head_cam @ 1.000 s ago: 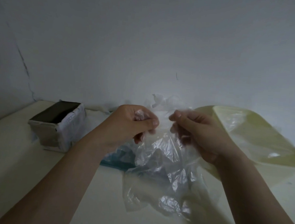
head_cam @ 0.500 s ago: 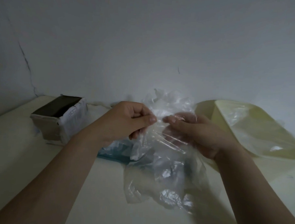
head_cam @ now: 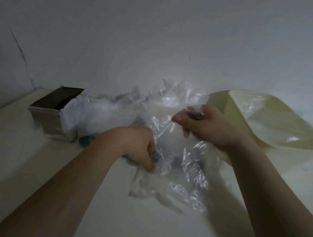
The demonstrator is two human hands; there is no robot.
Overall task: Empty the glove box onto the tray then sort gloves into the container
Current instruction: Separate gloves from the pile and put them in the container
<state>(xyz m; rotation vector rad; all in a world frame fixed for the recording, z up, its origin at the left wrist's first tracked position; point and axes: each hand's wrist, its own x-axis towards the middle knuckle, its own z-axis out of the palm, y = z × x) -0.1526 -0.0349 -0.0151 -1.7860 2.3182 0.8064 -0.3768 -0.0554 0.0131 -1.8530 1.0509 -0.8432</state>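
left to right.

- **glove box** (head_cam: 55, 112): open cardboard carton at the far left of the pale counter (head_cam: 33, 175), close to the wall (head_cam: 155, 37). its dark inside shows no gloves from this angle.
- **white heap** (head_cam: 102, 116): crumpled film lying just beside the box, touching its torn flap.
- **teal patch** (head_cam: 85, 141): a blue-green edge peeping from under the left forearm (possibly the tray; too little shows to tell).
- **left hand** (head_cam: 140, 150): knuckles up, low near the counter, fingers curled down and nipping the lower left edge of the clear gloves (head_cam: 184, 166).
- **clear gloves**: a tangled, see-through bundle stretched between the two hands, its loose tail trailing on the counter toward the viewer. how many gloves it holds cannot be told.
- **right hand** (head_cam: 205, 126): held higher, thumb and curled fingers pinching the upper part of the same film.
- **container** (head_cam: 219, 105): pale yellow-green tub at the right, seemingly tilted, with a piece of clear film lying inside it.

step in hand, by judgement: the emptying looks done and the sorting is under way, with the two hands teasing one glove out of the bundle. the next move calls for a gentle pull apart, so that a single glove peels free rather than the whole clinging clump. a short carry rightward into the container would follow.
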